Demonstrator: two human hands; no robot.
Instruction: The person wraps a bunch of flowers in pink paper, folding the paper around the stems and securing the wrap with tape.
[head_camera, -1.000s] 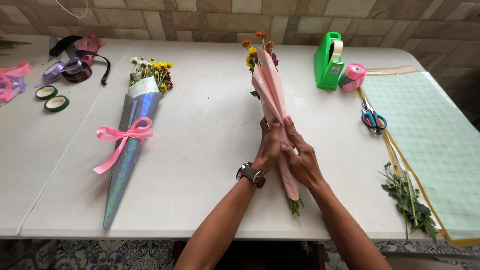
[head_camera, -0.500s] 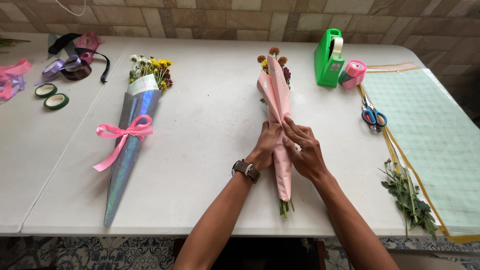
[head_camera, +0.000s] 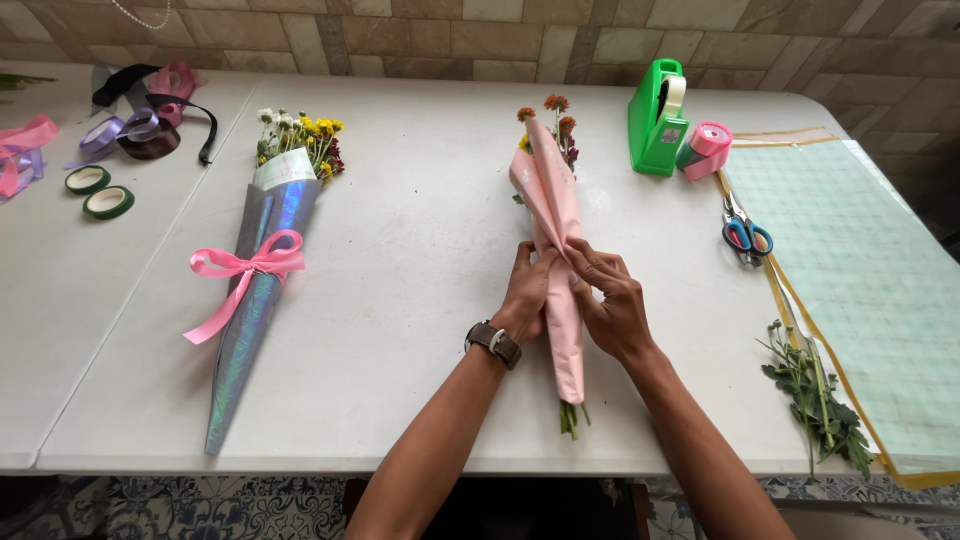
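Note:
A small bouquet wrapped in pink paper (head_camera: 553, 205) lies lengthwise on the white table (head_camera: 420, 260), orange flower heads at the far end, green stems sticking out at the near end. My left hand (head_camera: 527, 292), with a watch on the wrist, grips the wrap's middle from the left. My right hand (head_camera: 610, 300) pinches the paper fold from the right, fingers pressed against the wrap. Both hands touch each other over the cone.
A finished bouquet in iridescent silver wrap with a pink bow (head_camera: 255, 270) lies to the left. Ribbon spools (head_camera: 95, 190) and loose ribbons (head_camera: 140, 125) sit far left. A green tape dispenser (head_camera: 657, 120), pink tape roll (head_camera: 708, 148), scissors (head_camera: 745, 232), green sheets (head_camera: 860, 280) and leafy trimmings (head_camera: 815, 395) are at right.
The pink bouquet has shifted slightly nearer and straightened. My hands have slid a little along the wrap, and the fingers have tightened on the fold.

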